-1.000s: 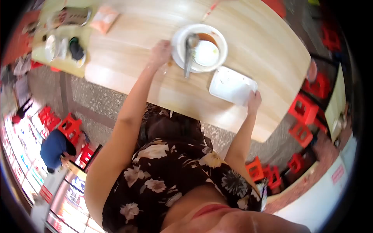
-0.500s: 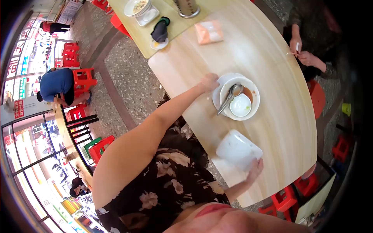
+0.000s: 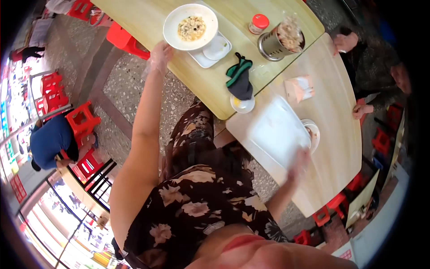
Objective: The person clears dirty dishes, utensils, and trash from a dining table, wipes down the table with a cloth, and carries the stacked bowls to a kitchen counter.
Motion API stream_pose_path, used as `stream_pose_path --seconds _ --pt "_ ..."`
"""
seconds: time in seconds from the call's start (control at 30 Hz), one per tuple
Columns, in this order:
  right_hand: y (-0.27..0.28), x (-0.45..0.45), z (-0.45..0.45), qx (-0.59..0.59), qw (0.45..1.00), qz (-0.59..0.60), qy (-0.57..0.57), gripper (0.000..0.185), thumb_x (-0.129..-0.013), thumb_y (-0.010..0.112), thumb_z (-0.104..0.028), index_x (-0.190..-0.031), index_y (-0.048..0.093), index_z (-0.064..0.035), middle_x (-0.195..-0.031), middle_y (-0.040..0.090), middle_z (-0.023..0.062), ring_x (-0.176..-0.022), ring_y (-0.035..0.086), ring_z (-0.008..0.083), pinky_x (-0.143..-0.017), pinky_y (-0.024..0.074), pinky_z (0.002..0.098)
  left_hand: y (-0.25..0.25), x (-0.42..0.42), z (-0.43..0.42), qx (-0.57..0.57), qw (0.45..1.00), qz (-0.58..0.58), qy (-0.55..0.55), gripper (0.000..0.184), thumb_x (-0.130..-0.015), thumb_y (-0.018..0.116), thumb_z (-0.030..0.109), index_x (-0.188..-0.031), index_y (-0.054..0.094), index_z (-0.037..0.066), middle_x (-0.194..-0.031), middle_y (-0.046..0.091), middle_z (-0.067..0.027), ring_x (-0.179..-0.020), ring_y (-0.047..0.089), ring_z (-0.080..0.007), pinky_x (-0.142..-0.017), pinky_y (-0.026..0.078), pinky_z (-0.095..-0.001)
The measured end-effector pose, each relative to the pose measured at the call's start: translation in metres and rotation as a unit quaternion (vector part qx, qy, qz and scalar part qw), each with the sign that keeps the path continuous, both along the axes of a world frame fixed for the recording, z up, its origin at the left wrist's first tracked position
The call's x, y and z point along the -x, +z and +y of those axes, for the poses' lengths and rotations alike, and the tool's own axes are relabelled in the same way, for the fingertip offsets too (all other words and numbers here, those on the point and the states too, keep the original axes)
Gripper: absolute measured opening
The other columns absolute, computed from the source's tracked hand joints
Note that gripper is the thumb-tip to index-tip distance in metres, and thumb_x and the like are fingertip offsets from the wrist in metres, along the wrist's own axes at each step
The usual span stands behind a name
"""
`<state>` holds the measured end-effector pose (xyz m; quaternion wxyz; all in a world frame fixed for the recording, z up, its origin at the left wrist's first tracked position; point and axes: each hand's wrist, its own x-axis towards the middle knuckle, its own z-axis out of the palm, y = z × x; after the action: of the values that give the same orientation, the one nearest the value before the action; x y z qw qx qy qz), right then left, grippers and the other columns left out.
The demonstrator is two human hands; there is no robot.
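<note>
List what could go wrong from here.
The left hand is close beside the food bowl, which overhangs the dish beneath; a bump might tip it and spill food.

The white tray at the right hand is close to the saucer and could knock it.
</note>
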<state>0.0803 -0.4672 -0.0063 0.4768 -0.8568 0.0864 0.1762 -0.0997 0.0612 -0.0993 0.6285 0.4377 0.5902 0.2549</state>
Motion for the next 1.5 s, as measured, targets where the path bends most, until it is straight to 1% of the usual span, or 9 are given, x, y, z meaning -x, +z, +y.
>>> stream_pose_path --seconds 0.17,0.33,0.43,0.87,0.93,1.0,1.2,1.4,1.5 --pt "-0.053 0.104 0.199 -0.090 0.963 0.233 0.103 0.047 -0.086 0.058 -0.019 -0.126 0.043 0.0029 -0.120 0.052 0.0108 -0.109 0.050 0.0192 -0.093 0.0398 0.0313 0.043 -0.009 0.058 0.043 0.989 0.041 -0.138 0.055 -0.096 0.032 0.044 -0.135 0.039 0.007 -0.130 0.048 -0.0083 -0.120 0.043 -0.0196 -0.101 0.033 -0.0398" --pt "-0.116 0.145 0.268 0.012 0.969 0.182 0.168 0.024 -0.081 0.051 -0.015 -0.101 0.051 -0.0015 -0.094 0.059 0.0245 -0.096 0.056 0.0390 -0.084 0.0422 0.0424 0.033 -0.005 0.071 0.032 0.967 0.104 -0.230 0.056 -0.095 0.033 0.046 -0.134 0.039 0.007 -0.129 0.048 -0.0089 -0.119 0.044 -0.0192 -0.100 0.034 -0.0395" --pt "-0.132 0.138 0.289 0.029 0.984 0.105 0.144 0.024 -0.082 0.052 -0.013 -0.102 0.053 0.0012 -0.095 0.060 0.0205 -0.090 0.059 0.0312 -0.080 0.0444 0.0375 0.012 -0.013 0.088 0.052 0.965 0.066 -0.250 0.057 -0.094 0.036 0.048 -0.134 0.040 0.007 -0.129 0.049 -0.0090 -0.118 0.046 -0.0190 -0.099 0.035 -0.0389" --pt "-0.120 0.085 0.420 0.161 0.986 0.009 -0.042 0.021 -0.081 0.055 -0.008 -0.099 0.053 0.0021 -0.087 0.059 0.0230 -0.084 0.058 0.0379 -0.076 0.0444 0.0425 -0.008 -0.073 0.175 0.032 0.895 -0.031 -0.443 0.058 -0.090 0.052 0.040 -0.132 0.040 0.002 -0.126 0.051 -0.0109 -0.113 0.049 -0.0199 -0.092 0.043 -0.0367" --pt "-0.142 0.085 0.398 0.238 0.947 -0.215 -0.037 0.023 -0.081 0.056 -0.009 -0.101 0.053 0.0018 -0.093 0.059 0.0237 -0.088 0.056 0.0391 -0.080 0.0430 0.0448 -0.009 -0.078 0.164 0.038 0.893 -0.037 -0.446 0.057 -0.090 0.052 0.038 -0.133 0.039 0.002 -0.126 0.050 -0.0111 -0.113 0.050 -0.0199 -0.092 0.043 -0.0367" --pt "-0.126 0.058 0.402 0.232 0.938 -0.259 -0.020 0.027 -0.080 0.056 -0.008 -0.105 0.053 0.0022 -0.098 0.057 0.0253 -0.093 0.054 0.0402 -0.084 0.0405 0.0475 0.001 -0.090 0.150 0.071 0.910 -0.033 -0.407 0.054 -0.091 0.050 0.032 -0.134 0.038 0.002 -0.126 0.050 -0.0105 -0.112 0.050 -0.0196 -0.092 0.043 -0.0367" --pt "-0.112 -0.073 0.464 0.036 0.998 0.043 -0.001 0.073 -0.086 0.038 -0.057 -0.112 0.054 0.0089 -0.115 0.053 0.0306 -0.106 0.051 0.0445 -0.092 0.0379 0.0440 -0.004 -0.115 0.122 0.153 0.933 -0.106 -0.307 0.055 -0.093 0.047 0.028 -0.138 0.030 0.002 -0.131 0.046 -0.0143 -0.121 0.043 -0.0224 -0.104 0.030 -0.0315" --pt "-0.063 -0.053 0.457 0.034 0.997 0.026 -0.059 0.076 -0.084 0.041 -0.059 -0.117 0.052 0.0083 -0.117 0.053 0.0312 -0.113 0.049 0.0410 -0.097 0.0349 0.0420 0.016 -0.098 0.107 0.144 0.941 -0.105 -0.288 0.049 -0.096 0.043 0.028 -0.135 0.030 0.001 -0.129 0.046 -0.0106 -0.116 0.048 -0.0218 -0.101 0.036 -0.0352" --pt "-0.057 -0.034 0.425 0.007 1.000 0.018 -0.017 0.074 -0.084 0.040 -0.059 -0.114 0.055 0.0072 -0.112 0.055 0.0314 -0.109 0.051 0.0422 -0.095 0.0357 0.0433 0.061 -0.077 0.087 0.138 0.922 -0.099 -0.347 0.057 -0.094 0.041 0.028 -0.141 0.021 0.003 -0.137 0.038 -0.0192 -0.127 0.036 -0.0265 -0.107 0.026 -0.0348"
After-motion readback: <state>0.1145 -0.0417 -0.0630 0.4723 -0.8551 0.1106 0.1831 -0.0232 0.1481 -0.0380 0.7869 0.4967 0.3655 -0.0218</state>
